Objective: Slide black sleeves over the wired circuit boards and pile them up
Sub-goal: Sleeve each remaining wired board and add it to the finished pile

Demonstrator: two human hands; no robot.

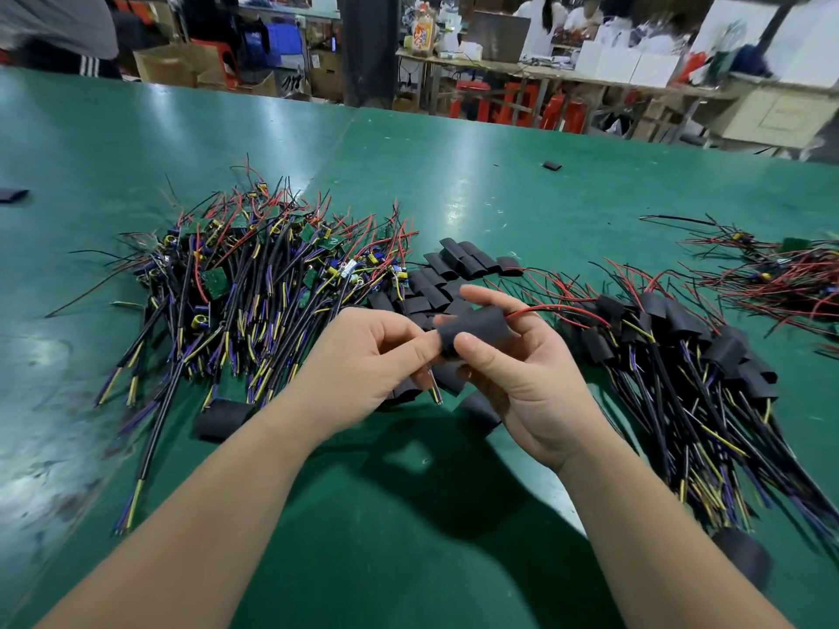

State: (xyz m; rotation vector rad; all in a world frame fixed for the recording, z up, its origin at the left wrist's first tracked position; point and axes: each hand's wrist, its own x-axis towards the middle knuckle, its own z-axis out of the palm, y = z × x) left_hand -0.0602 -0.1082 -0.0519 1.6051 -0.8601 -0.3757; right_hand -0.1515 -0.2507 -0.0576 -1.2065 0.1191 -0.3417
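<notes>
The broad green rubber-topped work table (pixel 454 183) fills the view; on it, at ten o'clock from the hands, sprawls the tangled heap of bare green circuit boards (pixel 254 283) with black, yellow, purple and red wires, kept to the left presumably as feed stock; at three o'clock lies the fanned pile of sleeved boards (pixel 681 347), cables running toward five o'clock, evidently the finished side; a smaller tangle of red-wired boards (pixel 772 274) sits at two o'clock, well apart; at twelve o'clock, just beyond the fingers, is the loose heap of flat black tubular sleeves (pixel 458 265), within easy reach of either hand; the left hand (pixel 363 351) pinches the near end of one black sleeve (pixel 483 331) between thumb and forefinger, seemingly to steady or tug it; the right hand (pixel 522 383) grasps the same sleeve, thumb in front, fingers behind, holding it clear of the table; the board is hidden inside, so I judge it nearly covered; thin red leads (pixel 551 308) poke out toward two o'clock; the cable tip (pixel 433 390) hangs down at six o'clock.
</notes>
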